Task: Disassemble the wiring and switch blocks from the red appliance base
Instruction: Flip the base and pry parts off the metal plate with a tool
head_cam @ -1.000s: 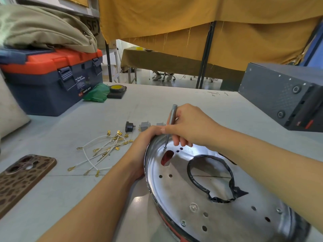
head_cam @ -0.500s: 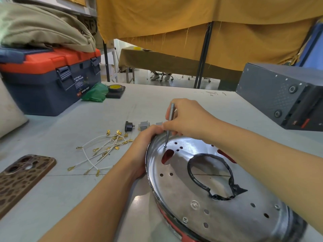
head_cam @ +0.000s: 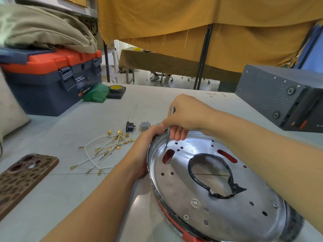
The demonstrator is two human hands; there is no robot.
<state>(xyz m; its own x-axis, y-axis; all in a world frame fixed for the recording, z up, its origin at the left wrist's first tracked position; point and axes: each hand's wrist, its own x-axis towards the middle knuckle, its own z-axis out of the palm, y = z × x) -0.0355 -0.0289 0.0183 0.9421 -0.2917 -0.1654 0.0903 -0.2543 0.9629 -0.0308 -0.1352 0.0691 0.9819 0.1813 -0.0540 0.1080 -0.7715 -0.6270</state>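
A: How is the setting shown?
B: A pale grey surface (head_cam: 122, 109) is seen under hanging mustard-yellow cloth (head_cam: 209, 23), with a draped table visible beyond.

A: How are the hands posed?
B: The right hand (head_cam: 185, 116) is reached in from the right, its fingers curled round a slim metal screwdriver (head_cam: 170, 126). The tool is held nearly upright, and its tip is set on a screw (head_cam: 166, 145) near the far left rim of the red appliance base (head_cam: 218, 198). The left hand (head_cam: 145, 147) is wrapped over that rim, fingers curled on the edge.

A: What is the base made of?
B: A round, shiny metal plate is presented, pierced by small holes and oval slots through which red is seen. A large irregular opening edged in black material (head_cam: 209, 173) is cut at its centre. A red band is visible along the near rim.

A: Where are the removed parts?
B: White wires with brass terminals (head_cam: 104, 151) are heaped left of the base. A black switch block (head_cam: 130, 126) and a grey switch block (head_cam: 145, 126) are placed just beyond the left hand.

A: What else is present?
B: A navy toolbox with an orange lid (head_cam: 52, 81) is closed, with folded khaki fabric (head_cam: 43, 30) on top. A phone in a brown spotted case (head_cam: 22, 177), a tape roll (head_cam: 116, 89), a green bag (head_cam: 96, 93) and a dark metal box (head_cam: 283, 96) are also recorded.
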